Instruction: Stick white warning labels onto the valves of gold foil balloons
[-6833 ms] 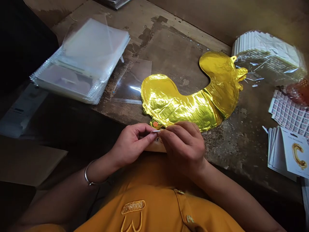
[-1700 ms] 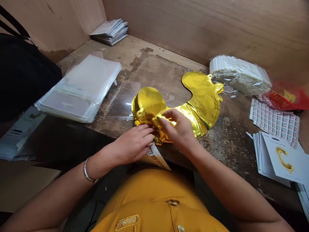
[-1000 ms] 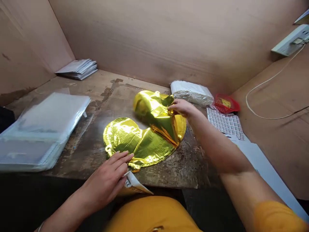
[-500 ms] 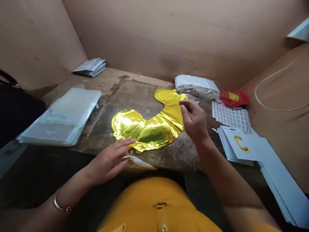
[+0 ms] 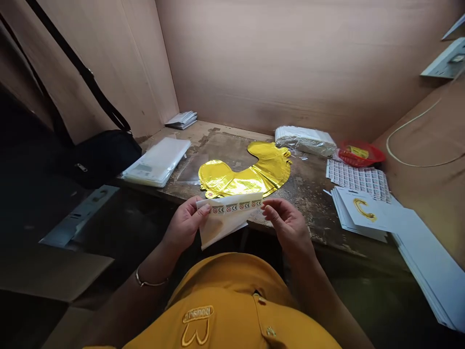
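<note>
My left hand [image 5: 183, 225] pinches the left end of a sheet of stickers [image 5: 225, 224], thumb on top. The sheet is pale backing paper with one row of printed CE labels along its upper edge, held in front of the table edge. At its right upper corner the fingers of my right hand [image 5: 289, 224] are closed in a pinch; whether a label has lifted there I cannot tell. Just beyond the sheet lies a flat gold foil balloon [image 5: 250, 182], curved like a C, its near edge partly hidden by the paper.
Clear plastic sleeves [image 5: 160, 157] lie left, a black bag [image 5: 98, 157] beside them. Behind the balloon is a bundle of white sticks [image 5: 305, 138]. To the right are a red basket [image 5: 359, 157], label sheets [image 5: 359, 179], and cards with a gold C [image 5: 363, 208].
My left hand has raised the sticker sheet from the table edge. My right hand has come back from the balloon to the sheet's right corner. The view has shifted left.
</note>
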Demonstrator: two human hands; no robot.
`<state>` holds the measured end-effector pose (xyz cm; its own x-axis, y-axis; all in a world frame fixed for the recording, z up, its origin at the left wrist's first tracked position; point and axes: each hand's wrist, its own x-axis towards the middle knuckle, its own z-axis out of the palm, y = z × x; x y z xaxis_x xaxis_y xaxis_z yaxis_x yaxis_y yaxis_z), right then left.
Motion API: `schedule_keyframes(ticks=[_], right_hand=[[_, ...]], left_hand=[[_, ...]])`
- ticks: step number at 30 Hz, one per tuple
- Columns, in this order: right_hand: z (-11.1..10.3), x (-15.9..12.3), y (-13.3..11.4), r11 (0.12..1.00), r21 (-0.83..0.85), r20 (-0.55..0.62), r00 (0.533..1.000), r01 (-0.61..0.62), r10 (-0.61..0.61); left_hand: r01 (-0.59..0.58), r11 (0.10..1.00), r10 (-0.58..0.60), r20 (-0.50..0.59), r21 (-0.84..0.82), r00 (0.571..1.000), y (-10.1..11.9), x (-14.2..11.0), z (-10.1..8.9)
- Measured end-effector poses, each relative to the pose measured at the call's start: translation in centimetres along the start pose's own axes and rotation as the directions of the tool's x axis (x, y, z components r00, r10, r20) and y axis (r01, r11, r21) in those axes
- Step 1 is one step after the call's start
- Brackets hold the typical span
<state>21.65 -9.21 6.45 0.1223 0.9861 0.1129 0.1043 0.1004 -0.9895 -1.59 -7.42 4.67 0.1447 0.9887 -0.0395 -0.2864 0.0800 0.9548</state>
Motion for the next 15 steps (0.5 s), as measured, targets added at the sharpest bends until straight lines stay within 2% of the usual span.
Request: schedule_keyframes(ticks=[7,9,12,15], right_hand=[[-3.3,-1.4,0.6,0.988,0.147,-0.051,0.998,0.056,-0.049],[-4.4,-1.7,1.0,0.984,0.171,-0.018,0.999,0.052,-0.050],[-6.0,-2.3,1.4,0.968,0.250,0.057,0.998,-0.029,0.015],[-7.0,-2.7,1.5,0.931,0.343,0.083,0.991,-0.125,0.102]], left_hand=[[-0.085,0.991,0.084,0.013,0.100,0.996,0.7,-2.3,3.9],[-0.099,0.986,0.099,0.007,0.136,0.995,0.7,-2.6,5.3],[-0.094,0.976,0.093,0.013,0.196,0.996,0.4,-2.9,7.1],[-0.080,0.963,0.077,0.022,0.257,0.997,-0.2,-3.3,8.3]])
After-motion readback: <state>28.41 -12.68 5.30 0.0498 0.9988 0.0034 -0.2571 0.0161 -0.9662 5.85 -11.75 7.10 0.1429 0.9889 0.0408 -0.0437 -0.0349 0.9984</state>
